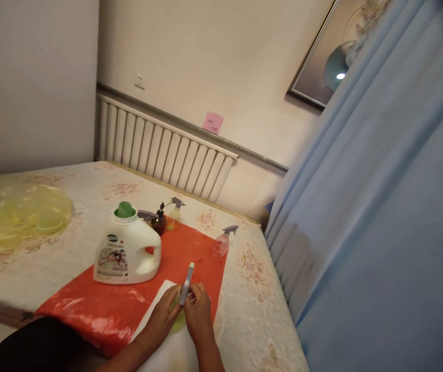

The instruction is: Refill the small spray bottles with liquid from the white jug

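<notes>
My left hand [162, 316] and my right hand [198, 313] meet over a small yellow-green spray bottle [178, 320] that rests on a white cloth [162, 345]. The left hand wraps the bottle's body. The right hand grips its grey spray head [186, 283], which sticks up between the hands. A big white detergent jug [126, 251] with a green cap stands on the red plastic sheet [185, 251] just behind my hands.
Three more spray bottles stand on the table: a dark one [158, 221], a yellowish one [174, 215] and a pink one [221, 242]. Yellow plastic [16, 212] lies at far left. A radiator [159, 147] lines the wall; a blue curtain [380, 217] hangs at right.
</notes>
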`<state>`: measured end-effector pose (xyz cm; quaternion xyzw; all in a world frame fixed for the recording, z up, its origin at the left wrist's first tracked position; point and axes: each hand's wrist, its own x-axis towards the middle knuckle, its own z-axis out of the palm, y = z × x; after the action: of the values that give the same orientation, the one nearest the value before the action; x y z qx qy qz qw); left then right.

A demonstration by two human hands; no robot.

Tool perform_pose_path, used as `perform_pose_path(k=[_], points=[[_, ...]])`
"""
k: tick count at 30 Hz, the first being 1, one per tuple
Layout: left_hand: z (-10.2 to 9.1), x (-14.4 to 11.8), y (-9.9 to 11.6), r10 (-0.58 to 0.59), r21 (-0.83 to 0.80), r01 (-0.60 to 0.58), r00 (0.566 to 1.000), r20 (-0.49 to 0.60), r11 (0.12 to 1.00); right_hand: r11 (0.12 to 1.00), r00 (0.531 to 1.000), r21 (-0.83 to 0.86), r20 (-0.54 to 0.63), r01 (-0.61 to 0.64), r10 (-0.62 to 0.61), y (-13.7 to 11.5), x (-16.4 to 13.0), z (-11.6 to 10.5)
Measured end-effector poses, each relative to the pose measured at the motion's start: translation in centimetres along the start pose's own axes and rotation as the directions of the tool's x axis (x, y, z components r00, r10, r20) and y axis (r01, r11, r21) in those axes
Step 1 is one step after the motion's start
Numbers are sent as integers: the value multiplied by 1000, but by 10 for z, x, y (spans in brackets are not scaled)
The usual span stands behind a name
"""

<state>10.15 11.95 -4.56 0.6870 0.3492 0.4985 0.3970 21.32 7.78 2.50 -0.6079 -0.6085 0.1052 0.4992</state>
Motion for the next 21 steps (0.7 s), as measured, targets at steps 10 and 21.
perform_pose_path(k=[10,21], points=[[5,-3,-15,16,-26,-17,1000,-25,1000,991,985,-84,-150,-102,88,2,-15,15],[3,0,-12,23,-80,-24,1000,-9,997,968,936,-99,-293,-231,193,2,-19,35]])
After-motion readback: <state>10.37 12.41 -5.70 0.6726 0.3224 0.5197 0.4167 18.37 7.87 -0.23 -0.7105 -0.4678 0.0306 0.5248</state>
